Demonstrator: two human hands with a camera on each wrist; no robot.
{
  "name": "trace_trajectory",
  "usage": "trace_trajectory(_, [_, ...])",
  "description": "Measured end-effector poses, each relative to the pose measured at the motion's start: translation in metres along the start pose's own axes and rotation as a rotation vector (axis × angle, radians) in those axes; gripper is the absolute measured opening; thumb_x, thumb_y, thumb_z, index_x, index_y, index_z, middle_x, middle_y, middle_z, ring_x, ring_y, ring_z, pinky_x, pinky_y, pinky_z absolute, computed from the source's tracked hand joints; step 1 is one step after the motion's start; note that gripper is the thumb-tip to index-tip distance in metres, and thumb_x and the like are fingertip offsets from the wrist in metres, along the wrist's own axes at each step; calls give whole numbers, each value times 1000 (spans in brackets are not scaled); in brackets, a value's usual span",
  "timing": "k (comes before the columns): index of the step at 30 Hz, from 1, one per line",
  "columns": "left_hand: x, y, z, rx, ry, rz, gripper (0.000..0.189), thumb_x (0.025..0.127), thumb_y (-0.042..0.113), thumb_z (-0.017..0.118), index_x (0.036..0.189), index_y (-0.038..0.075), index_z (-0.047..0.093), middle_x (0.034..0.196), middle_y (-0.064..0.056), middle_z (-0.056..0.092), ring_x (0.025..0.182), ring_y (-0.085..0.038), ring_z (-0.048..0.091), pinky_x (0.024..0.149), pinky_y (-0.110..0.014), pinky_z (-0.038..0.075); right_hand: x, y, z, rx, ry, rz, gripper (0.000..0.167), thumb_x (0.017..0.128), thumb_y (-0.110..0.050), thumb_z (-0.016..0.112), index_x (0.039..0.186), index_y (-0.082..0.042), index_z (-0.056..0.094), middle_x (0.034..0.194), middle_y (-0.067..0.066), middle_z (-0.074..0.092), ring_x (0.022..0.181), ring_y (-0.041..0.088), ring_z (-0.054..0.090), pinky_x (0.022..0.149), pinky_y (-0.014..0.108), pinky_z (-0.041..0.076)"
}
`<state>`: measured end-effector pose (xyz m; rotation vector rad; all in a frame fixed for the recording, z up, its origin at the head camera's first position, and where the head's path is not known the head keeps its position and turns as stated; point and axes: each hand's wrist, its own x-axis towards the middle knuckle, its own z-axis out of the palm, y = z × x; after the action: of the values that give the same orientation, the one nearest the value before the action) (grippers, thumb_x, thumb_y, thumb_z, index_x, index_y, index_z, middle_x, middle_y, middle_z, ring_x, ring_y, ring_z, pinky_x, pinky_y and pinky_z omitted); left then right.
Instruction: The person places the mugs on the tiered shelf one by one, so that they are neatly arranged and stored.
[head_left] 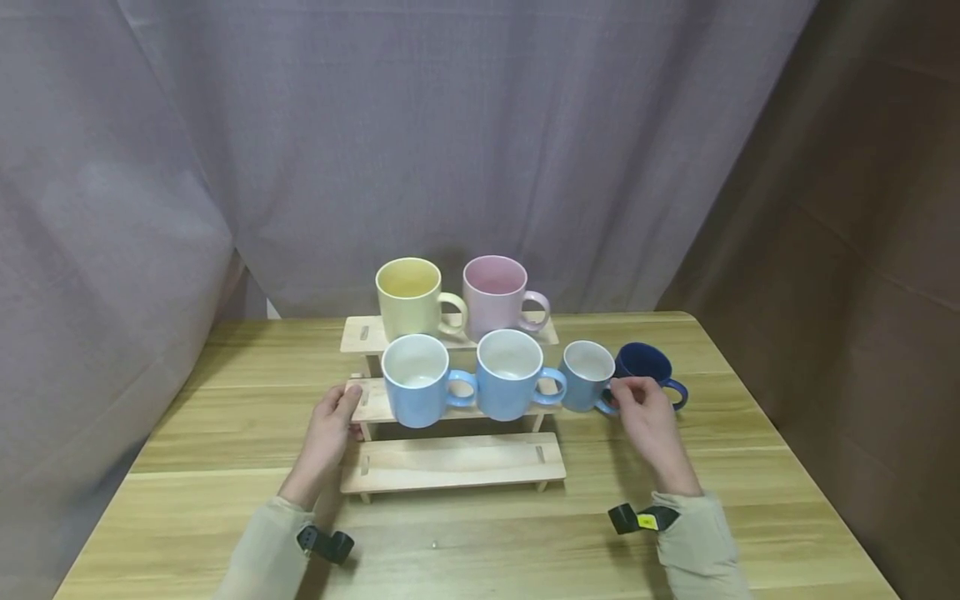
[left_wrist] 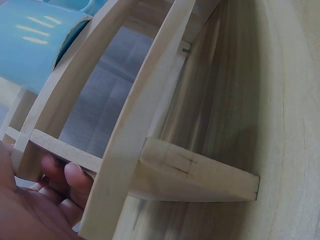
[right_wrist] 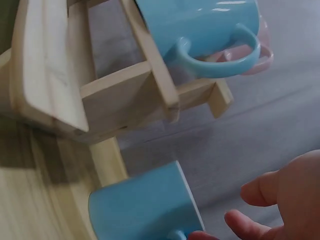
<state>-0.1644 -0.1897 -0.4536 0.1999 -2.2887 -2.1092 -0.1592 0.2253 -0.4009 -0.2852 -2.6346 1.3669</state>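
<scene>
My left hand (head_left: 326,421) grips the left end of the wooden rack (head_left: 453,462) at its middle tier, thumb on top and fingers curled in beneath the board. My right hand (head_left: 647,412) is off to the right of the rack, its fingertips at the handle of the lone blue mug (head_left: 581,390). I can't tell whether they pinch that handle: the wrist view shows gaps between my fingers, and most of the handle falls outside it. This mug stands upright on the desk (head_left: 247,400), just beside the rack's right end, its white inside facing up. Farther right of the rack, partly behind my hand, is a navy mug (head_left: 643,358).

On the rack's top tier I have a yellow mug (head_left: 408,310) and, to its right, a pink mug (head_left: 492,310). The middle tier carries two light-blue mugs (head_left: 418,402), side by side. All of these handles point rightward. Behind the rack hangs a grey curtain (head_left: 420,142).
</scene>
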Motion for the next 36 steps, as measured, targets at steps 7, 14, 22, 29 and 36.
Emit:
trace_trajectory(7, [0,0,0,4,-5,-1,48,105,32,42,131,-8,46,80,-4,56,63,-12,51,56,-23,48,4,10,3,-47,49,-14,38,102,-27,47,119,7,51,111,25,60,101,32,57,83,33,41])
trace_trajectory(14, [0,0,0,14,-4,6,48,105,34,42,131,-7,47,81,-5,56,64,-12,51,56,-23,48,7,15,3,-69,66,-12,38,101,-26,50,123,5,51,113,26,60,103,33,57,81,35,41])
trace_trajectory(22, [-1,-1,-1,27,2,24,48,104,36,43,126,-7,49,81,-6,56,64,-12,51,57,-23,48,10,22,5,-134,38,7,46,101,-29,49,131,6,50,114,27,60,103,36,57,84,41,43])
trace_trajectory(29, [-1,-3,0,23,9,26,47,105,35,43,125,-7,50,81,-6,55,63,-12,51,56,-22,48,11,26,5,-163,4,21,48,102,-29,48,131,8,49,113,27,58,103,37,55,87,47,43])
trace_trajectory(36, [-1,-2,0,22,5,17,49,104,37,43,127,-6,50,82,-6,57,64,-12,52,57,-23,49,14,29,7,-190,9,14,47,101,-27,49,131,9,48,108,26,58,97,36,55,79,42,44])
